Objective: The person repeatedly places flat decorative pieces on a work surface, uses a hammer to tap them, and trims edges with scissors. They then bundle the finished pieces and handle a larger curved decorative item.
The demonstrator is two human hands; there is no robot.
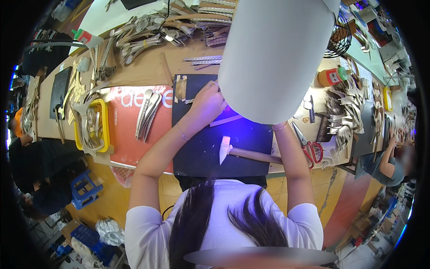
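A large white lamp shade hangs over the work spot and hides much of it. My left hand is curled above a black mat, its fingertips running behind the shade; what they grip is hidden. Just beside that hand, a pale narrow strip lies on the mat. Of my right hand only the wrist shows below the shade; its fingers are covered. Closer to me rests a hammer with a wooden handle, its head towards the left. Red-handled scissors lie right of my right forearm.
Bundles of braided straps and pale cut pieces line the back. A yellow basket of pieces stands left. Several straps lie on a red sheet. An orange bottle and heaped pieces sit right. Other people work at both sides.
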